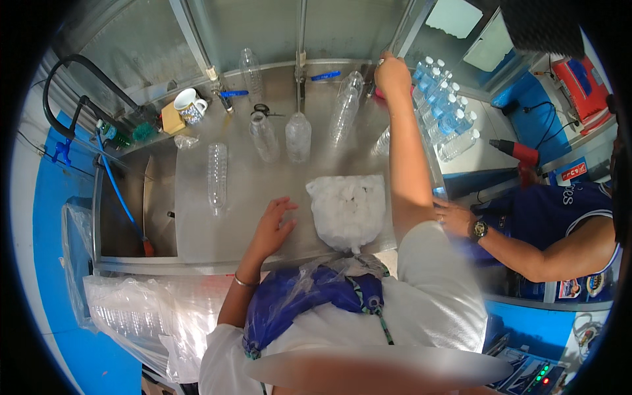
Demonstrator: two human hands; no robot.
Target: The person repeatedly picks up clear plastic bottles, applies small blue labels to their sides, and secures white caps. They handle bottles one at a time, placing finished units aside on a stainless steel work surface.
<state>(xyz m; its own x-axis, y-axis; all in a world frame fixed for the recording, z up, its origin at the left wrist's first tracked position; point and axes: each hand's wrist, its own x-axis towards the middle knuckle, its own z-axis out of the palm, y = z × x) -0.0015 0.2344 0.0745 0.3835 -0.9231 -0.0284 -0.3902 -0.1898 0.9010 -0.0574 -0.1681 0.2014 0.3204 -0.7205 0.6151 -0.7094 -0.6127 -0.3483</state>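
Note:
My left hand (273, 227) hovers over the steel counter (257, 191), fingers apart, with nothing in it. My right arm stretches to the far right of the counter. There my right hand (394, 76) has its fingers curled, and what they close on is hidden; a pink item partly shows beside it. Between my arms lies a clear plastic bag of white contents (349, 210). Clear empty-looking bottles stand beyond it, among them a tall bottle (345, 108), a frosted-looking bottle (298, 138) and a ridged bottle (217, 178). Scissors (262, 109) rest behind them.
Capped, filled bottles (442, 108) crowd the white surface at right. A co-worker's hand (455, 217) is close to my right elbow. A red heat gun (523, 155) lies beyond. At left are a sink (135, 253), a mug (191, 105) and a yellow sponge (172, 120). Plastic-wrapped bottles (131, 319) sit below.

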